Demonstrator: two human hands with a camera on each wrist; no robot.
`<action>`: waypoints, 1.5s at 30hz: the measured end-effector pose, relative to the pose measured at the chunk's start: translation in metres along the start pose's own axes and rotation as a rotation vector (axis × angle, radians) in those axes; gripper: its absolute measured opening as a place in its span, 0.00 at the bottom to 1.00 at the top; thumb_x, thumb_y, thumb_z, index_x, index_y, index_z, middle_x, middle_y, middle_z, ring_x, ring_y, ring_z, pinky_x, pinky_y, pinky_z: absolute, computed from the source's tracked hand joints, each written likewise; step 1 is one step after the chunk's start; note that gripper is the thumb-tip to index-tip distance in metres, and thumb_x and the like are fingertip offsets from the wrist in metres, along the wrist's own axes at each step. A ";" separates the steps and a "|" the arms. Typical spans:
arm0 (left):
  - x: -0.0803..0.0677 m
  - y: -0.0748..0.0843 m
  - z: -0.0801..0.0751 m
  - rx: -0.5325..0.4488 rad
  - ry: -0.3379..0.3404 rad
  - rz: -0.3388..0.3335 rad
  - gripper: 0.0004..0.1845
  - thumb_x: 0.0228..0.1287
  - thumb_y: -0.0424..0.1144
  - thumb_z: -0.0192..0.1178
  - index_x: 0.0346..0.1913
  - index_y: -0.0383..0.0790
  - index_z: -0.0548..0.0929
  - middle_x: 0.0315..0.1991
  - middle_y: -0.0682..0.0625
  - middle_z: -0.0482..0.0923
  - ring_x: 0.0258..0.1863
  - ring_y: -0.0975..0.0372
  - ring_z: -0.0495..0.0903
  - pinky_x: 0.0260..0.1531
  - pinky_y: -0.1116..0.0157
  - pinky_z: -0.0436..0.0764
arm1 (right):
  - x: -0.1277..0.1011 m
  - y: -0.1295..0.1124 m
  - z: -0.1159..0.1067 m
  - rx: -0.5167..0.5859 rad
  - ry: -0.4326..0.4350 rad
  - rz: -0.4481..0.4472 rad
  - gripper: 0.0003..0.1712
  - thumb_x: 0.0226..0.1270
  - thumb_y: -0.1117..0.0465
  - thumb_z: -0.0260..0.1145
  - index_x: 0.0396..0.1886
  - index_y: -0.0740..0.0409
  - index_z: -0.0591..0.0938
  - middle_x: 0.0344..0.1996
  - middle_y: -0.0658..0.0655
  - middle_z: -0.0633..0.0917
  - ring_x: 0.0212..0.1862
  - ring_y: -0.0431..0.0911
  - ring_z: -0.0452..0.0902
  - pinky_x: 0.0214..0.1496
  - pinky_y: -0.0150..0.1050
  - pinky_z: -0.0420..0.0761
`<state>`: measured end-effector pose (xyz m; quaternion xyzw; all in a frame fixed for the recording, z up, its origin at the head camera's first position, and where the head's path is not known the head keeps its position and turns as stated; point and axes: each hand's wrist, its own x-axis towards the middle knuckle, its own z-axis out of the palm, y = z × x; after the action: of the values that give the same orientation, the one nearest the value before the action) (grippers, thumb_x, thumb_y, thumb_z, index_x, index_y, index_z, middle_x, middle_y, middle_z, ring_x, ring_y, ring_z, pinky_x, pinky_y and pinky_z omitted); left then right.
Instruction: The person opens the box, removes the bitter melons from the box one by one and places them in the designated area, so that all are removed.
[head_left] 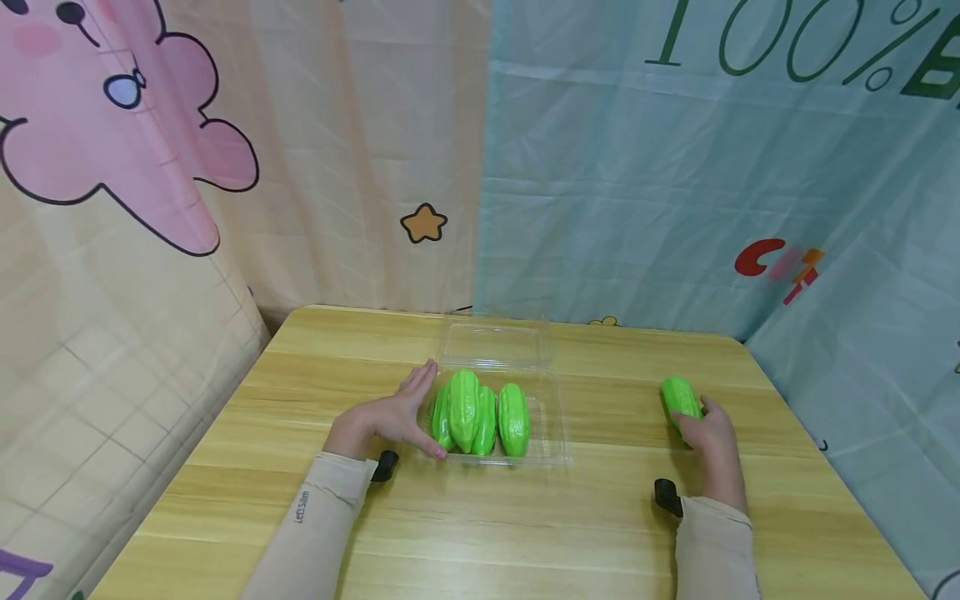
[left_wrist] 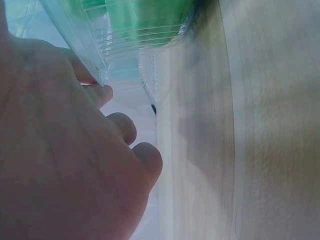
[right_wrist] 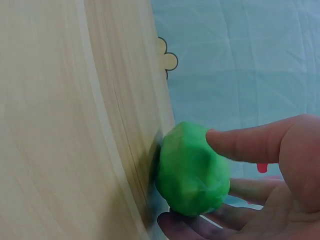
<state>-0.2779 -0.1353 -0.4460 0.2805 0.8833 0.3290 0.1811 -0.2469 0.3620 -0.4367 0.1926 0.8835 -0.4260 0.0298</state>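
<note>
Pale sleeves come in nearest, each with a black piece sticking out at the wrist, and both lie over the wooden table. Beyond the cuffs, the right hand grips one green fruit: its thumb lies on one side and its fingers curl round the other, a hold that probably suits the rounded body, since it bears from opposite sides. Whether that fruit touches the wood or hangs just above it I cannot tell. Well to the left of this grip, the left hand is spread, thumb at the near corner of the clear box and fingers reaching along its left side; in the left wrist view, fingertips meet the rim. Such a light box could slide easily, so the spread hand likely serves to steady it. Just right of the left hand, inside the box, four more fruits lie lengthwise, pointing away from the person; three crowd together beside that hand, the fourth slightly apart, which leaves bare floor on the side towards the right hand. Past the left hand's fingertips, the lid lies folded back from the box's far edge, presumably so that nothing covers the opening. Farthest off, beyond both hands, hangs a printed curtain.
</note>
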 end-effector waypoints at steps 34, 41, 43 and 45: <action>0.000 -0.002 0.001 0.008 0.007 0.002 0.81 0.42 0.60 0.81 0.78 0.34 0.26 0.79 0.39 0.20 0.76 0.44 0.20 0.72 0.39 0.36 | -0.015 -0.024 -0.001 -0.005 -0.053 -0.046 0.54 0.74 0.45 0.60 0.79 0.69 0.39 0.76 0.77 0.44 0.74 0.75 0.41 0.72 0.68 0.52; 0.000 -0.001 0.000 0.012 0.003 0.004 0.80 0.43 0.60 0.80 0.78 0.34 0.26 0.79 0.39 0.20 0.76 0.44 0.20 0.72 0.39 0.36 | -0.013 -0.025 0.003 -0.034 -0.088 -0.073 0.55 0.73 0.46 0.62 0.79 0.72 0.41 0.74 0.80 0.48 0.73 0.75 0.44 0.71 0.67 0.54; 0.000 -0.001 0.000 0.010 0.002 0.003 0.80 0.43 0.60 0.80 0.78 0.34 0.26 0.79 0.39 0.20 0.76 0.44 0.20 0.72 0.39 0.36 | -0.013 -0.026 0.004 -0.040 -0.093 -0.074 0.55 0.72 0.47 0.62 0.78 0.73 0.41 0.74 0.80 0.48 0.73 0.75 0.44 0.71 0.67 0.54; 0.000 -0.001 0.001 0.010 0.002 0.001 0.80 0.43 0.60 0.80 0.78 0.34 0.26 0.79 0.39 0.20 0.76 0.44 0.20 0.72 0.39 0.36 | -0.013 -0.026 0.005 -0.049 -0.093 -0.074 0.55 0.72 0.47 0.62 0.78 0.73 0.42 0.74 0.81 0.48 0.73 0.75 0.45 0.71 0.67 0.54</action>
<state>-0.2777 -0.1354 -0.4469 0.2816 0.8849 0.3251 0.1789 -0.2448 0.3392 -0.4180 0.1391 0.8978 -0.4136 0.0599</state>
